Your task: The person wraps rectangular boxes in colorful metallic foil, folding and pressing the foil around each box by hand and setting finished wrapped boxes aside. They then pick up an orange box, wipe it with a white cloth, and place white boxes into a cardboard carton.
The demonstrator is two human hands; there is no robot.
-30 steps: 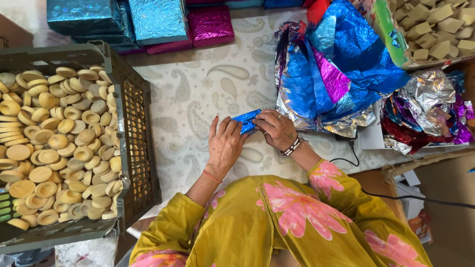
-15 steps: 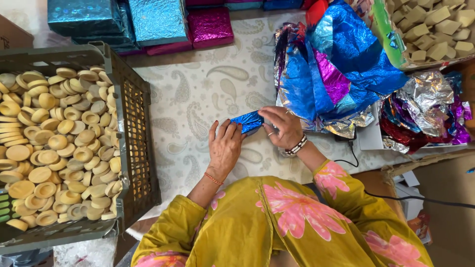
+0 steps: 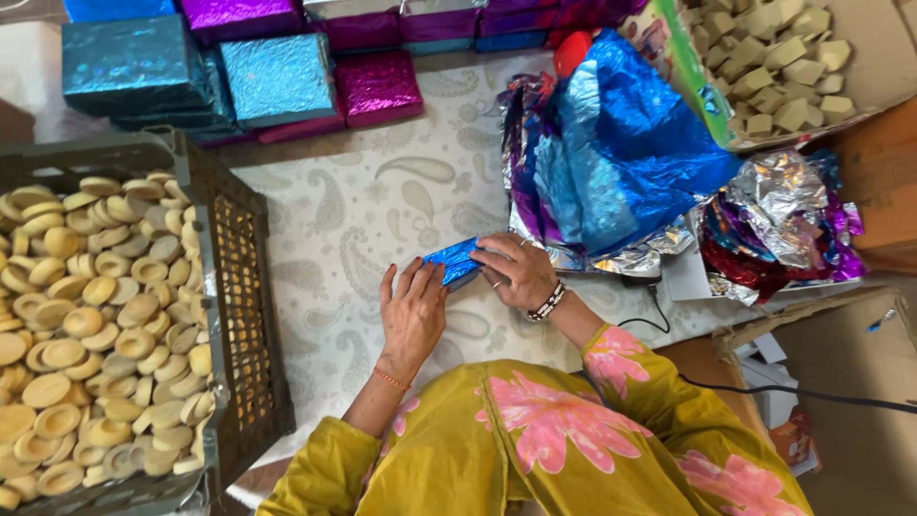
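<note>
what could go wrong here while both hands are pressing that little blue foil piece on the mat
The thin blue foil piece is pinched between the left hand and right hand; hard pressing might tear or crease it. The loose pile of foil sheets lies right beside the right hand, so a wrist sweep could drag sheets off. The black cable runs near the right forearm and might snag.

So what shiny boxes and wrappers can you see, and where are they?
Small blue foil packet: on the cloth, between left hand and right hand.
Foil-wrapped boxes: flat, teal, blue, magenta, along the far edge.
Loose foil sheets: blue, silver, purple pile, right.
</note>
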